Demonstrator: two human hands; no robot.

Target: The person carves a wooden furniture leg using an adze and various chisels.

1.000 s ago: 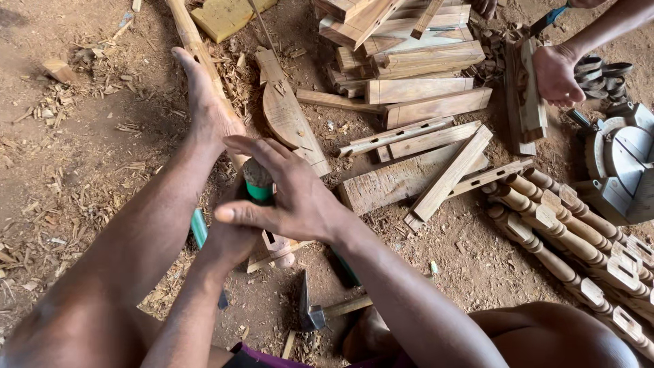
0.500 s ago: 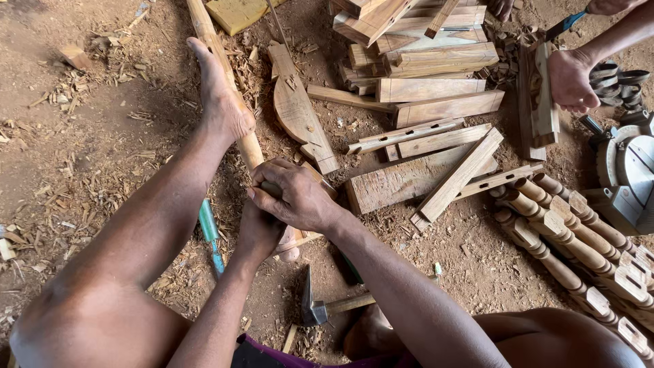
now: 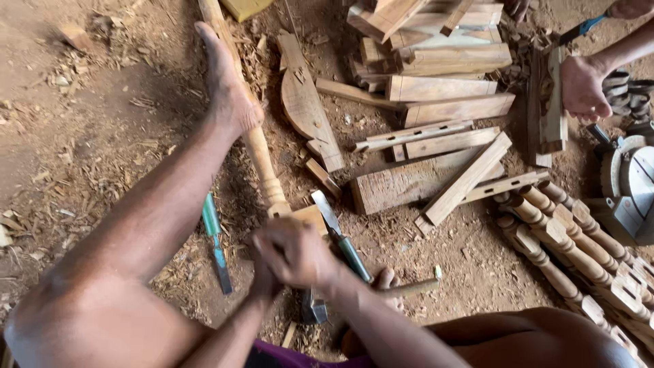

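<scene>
Wood is everywhere in the head view: a long turned wooden post [image 3: 262,160] is lying on the dirt floor [image 3: 82,136], pinned under a bare foot [image 3: 225,88]. A second ago the two hands were open and pressed together above the post. Now they have been brought down close to the body and closed up. The right hand [image 3: 296,255] is wrapped over the left hand [image 3: 262,283], next to the square end of the post. A chisel with a green handle [image 3: 340,238] is seen right beside the right hand, so it looks like a tool is being gripped for cutting. Whether the chisel is really held cannot be told, because the fingers are hidden. The left hand is mostly covered. Another green chisel [image 3: 216,240] is left on the floor. Another person's hand [image 3: 582,85] is cut off at the edge.
</scene>
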